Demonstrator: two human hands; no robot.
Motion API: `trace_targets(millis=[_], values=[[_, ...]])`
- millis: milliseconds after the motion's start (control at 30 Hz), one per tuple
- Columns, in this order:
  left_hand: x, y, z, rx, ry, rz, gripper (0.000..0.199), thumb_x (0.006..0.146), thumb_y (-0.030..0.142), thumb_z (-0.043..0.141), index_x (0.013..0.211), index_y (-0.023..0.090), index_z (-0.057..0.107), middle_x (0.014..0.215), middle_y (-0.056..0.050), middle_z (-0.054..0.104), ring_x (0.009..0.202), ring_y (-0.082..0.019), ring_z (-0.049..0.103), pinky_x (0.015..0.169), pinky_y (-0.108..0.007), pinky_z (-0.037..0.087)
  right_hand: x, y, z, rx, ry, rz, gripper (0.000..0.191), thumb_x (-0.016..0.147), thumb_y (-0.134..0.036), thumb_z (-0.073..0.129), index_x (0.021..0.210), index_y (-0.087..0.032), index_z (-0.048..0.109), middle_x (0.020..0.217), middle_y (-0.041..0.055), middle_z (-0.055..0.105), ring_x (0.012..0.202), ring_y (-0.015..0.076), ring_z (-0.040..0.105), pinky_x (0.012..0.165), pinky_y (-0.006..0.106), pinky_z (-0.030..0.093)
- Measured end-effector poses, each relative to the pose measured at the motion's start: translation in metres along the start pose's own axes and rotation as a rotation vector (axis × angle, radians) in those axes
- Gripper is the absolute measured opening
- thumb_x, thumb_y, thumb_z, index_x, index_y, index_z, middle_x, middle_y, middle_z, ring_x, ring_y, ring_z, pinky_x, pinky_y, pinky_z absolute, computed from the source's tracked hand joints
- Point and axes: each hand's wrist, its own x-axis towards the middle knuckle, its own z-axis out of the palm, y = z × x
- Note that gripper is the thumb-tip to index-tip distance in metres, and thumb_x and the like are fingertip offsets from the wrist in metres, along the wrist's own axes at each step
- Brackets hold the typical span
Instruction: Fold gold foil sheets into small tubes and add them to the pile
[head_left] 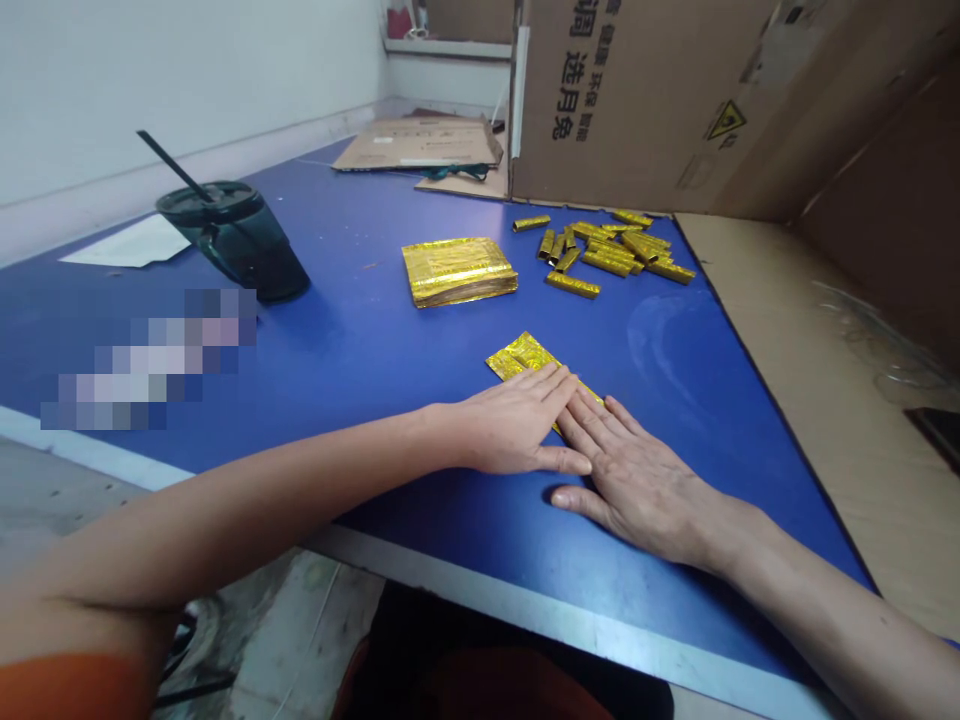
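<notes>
A gold foil paper sheet (534, 350) lies on the blue table, its lower part hidden under both hands. My left hand (514, 420) rests flat on it, fingers stretched out. From the right, my right hand (637, 470) also presses down flat, its fingertips meeting those of the left and its thumb apart. Beyond the hands sits a neat stack of gold foil paper (461, 270). To the right of that stack, several small folded gold foil pieces (607, 250) lie in a loose heap, some of them hollow like tubes.
A dark tumbler with a straw (244, 245) stands at the left, beside a white paper (127, 240). A large cardboard box (637, 110) rises behind the gold pieces. Flat cardboard (420, 143) lies at the back. The blue table (360, 370) has a pale front edge.
</notes>
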Motion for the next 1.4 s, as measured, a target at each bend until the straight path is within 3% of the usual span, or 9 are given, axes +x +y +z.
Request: trace_targets(millis=[200, 433, 600, 800, 900, 1067, 1267, 1400], values=[[0.004, -0.020, 0.009, 0.099, -0.003, -0.081, 0.086, 0.082, 0.066, 0.022, 0.139, 0.003, 0.011, 0.146, -0.018, 0.006, 0.135, -0.027, 0.000, 0.108, -0.044, 0.006, 0.001, -0.001, 0.000, -0.024, -0.017, 0.007, 0.088, 0.078, -0.068, 0.026, 0.138, -0.004, 0.021, 0.143, 0.0215, 0.017, 0.133, 0.0283, 0.011, 0.106, 0.049, 0.017], [0.007, -0.028, 0.005, 0.095, -0.013, -0.115, 0.081, 0.084, 0.064, 0.017, 0.139, 0.005, 0.011, 0.147, -0.016, 0.005, 0.135, -0.026, -0.003, 0.108, -0.045, 0.006, 0.002, -0.006, -0.002, -0.025, -0.018, 0.034, 0.088, 0.078, -0.068, 0.027, 0.137, -0.003, 0.026, 0.143, 0.0233, 0.019, 0.132, 0.0306, 0.013, 0.105, 0.050, 0.018], [0.020, -0.030, 0.000, 0.013, 0.007, -0.098, 0.067, 0.089, 0.054, 0.015, 0.138, 0.008, 0.017, 0.146, -0.016, 0.014, 0.135, -0.024, 0.006, 0.108, -0.043, 0.009, 0.001, -0.010, -0.001, -0.028, 0.012, 0.047, 0.089, 0.077, -0.068, 0.030, 0.137, -0.003, 0.025, 0.142, 0.0244, 0.022, 0.132, 0.0318, 0.014, 0.105, 0.052, 0.018], [0.038, -0.019, 0.005, 0.080, 0.163, -0.196, 0.050, 0.091, 0.036, 0.027, 0.126, 0.001, 0.034, 0.134, -0.022, 0.037, 0.129, -0.026, 0.029, 0.103, -0.036, 0.025, 0.001, -0.010, 0.002, -0.046, 0.034, 0.050, 0.092, 0.076, -0.070, 0.029, 0.137, -0.001, 0.025, 0.141, 0.0267, 0.021, 0.131, 0.0324, 0.016, 0.105, 0.050, 0.019], [0.039, -0.020, 0.008, 0.092, 0.132, -0.177, 0.053, 0.092, 0.037, 0.024, 0.131, 0.001, 0.030, 0.141, -0.021, 0.026, 0.133, -0.025, 0.018, 0.106, -0.036, 0.020, 0.000, -0.012, 0.002, -0.039, 0.018, 0.059, 0.093, 0.076, -0.070, 0.027, 0.137, 0.000, 0.024, 0.141, 0.0274, 0.020, 0.131, 0.0329, 0.015, 0.105, 0.049, 0.019], [0.036, -0.029, 0.004, 0.087, -0.002, -0.110, 0.073, 0.087, 0.056, 0.020, 0.139, 0.005, 0.012, 0.147, -0.016, 0.006, 0.135, -0.024, 0.001, 0.109, -0.040, 0.007, -0.008, -0.019, -0.001, -0.009, 0.001, 0.050, 0.095, 0.075, -0.071, 0.029, 0.134, 0.003, 0.030, 0.140, 0.0278, 0.021, 0.131, 0.0350, 0.014, 0.105, 0.050, 0.019], [0.040, -0.035, -0.002, 0.085, -0.073, -0.056, 0.069, 0.088, 0.053, 0.016, 0.141, 0.010, 0.007, 0.148, -0.011, 0.001, 0.135, -0.020, -0.003, 0.109, -0.040, 0.002, -0.015, -0.038, -0.010, -0.037, -0.105, 0.029, 0.099, 0.073, -0.072, 0.032, 0.131, 0.008, 0.030, 0.137, 0.0316, 0.019, 0.128, 0.0386, 0.015, 0.102, 0.051, 0.025], [0.041, -0.036, -0.004, 0.085, -0.086, -0.055, 0.070, 0.087, 0.055, 0.018, 0.141, 0.011, 0.007, 0.148, -0.009, 0.000, 0.135, -0.019, -0.004, 0.109, -0.039, 0.001, -0.018, -0.047, -0.015, -0.034, -0.109, -0.001, 0.100, 0.071, -0.073, 0.033, 0.130, 0.008, 0.032, 0.136, 0.0315, 0.022, 0.128, 0.0389, 0.018, 0.102, 0.051, 0.027]])
